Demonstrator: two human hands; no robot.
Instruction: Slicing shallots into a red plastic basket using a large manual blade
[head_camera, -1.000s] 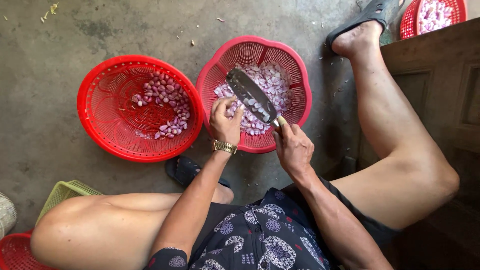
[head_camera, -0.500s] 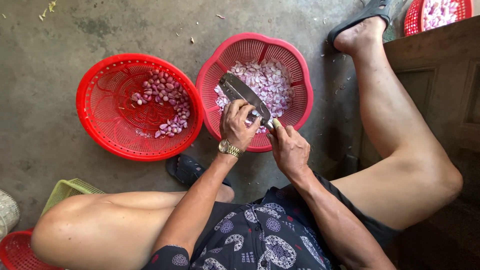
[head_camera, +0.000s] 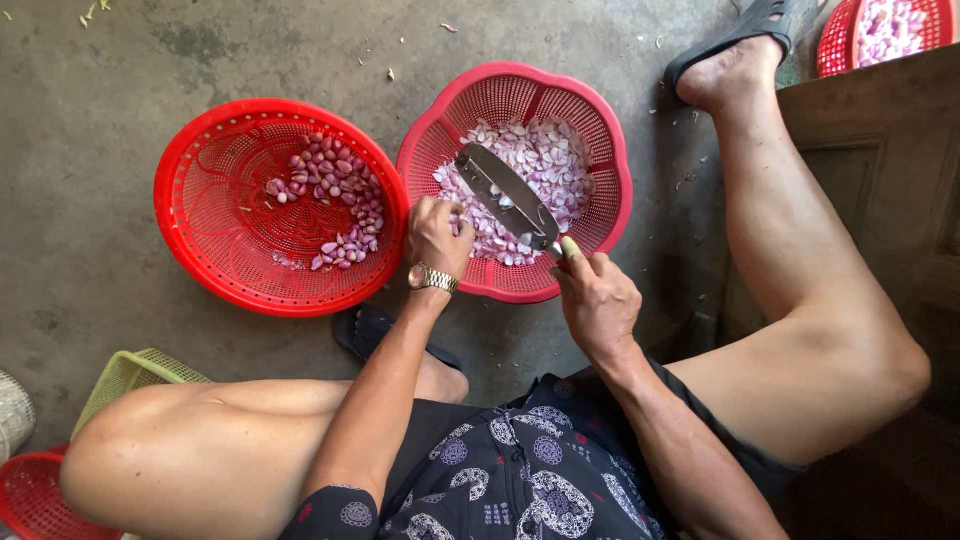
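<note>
Shifted: left hand (head_camera: 437, 237), fingers closed on small, light, slippery purple shallot bulb (head_camera: 456, 226) over pink basket (head_camera: 610, 215). Right hand (head_camera: 598, 300) grips broad steel cleaver (head_camera: 506, 196) handle; pinch bulb firmly.

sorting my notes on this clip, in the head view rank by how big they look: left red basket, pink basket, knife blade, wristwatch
1. Left red basket and pink basket: look about alike, so I won't rank them.
2. Knife blade.
3. Wristwatch, smallest.
</note>
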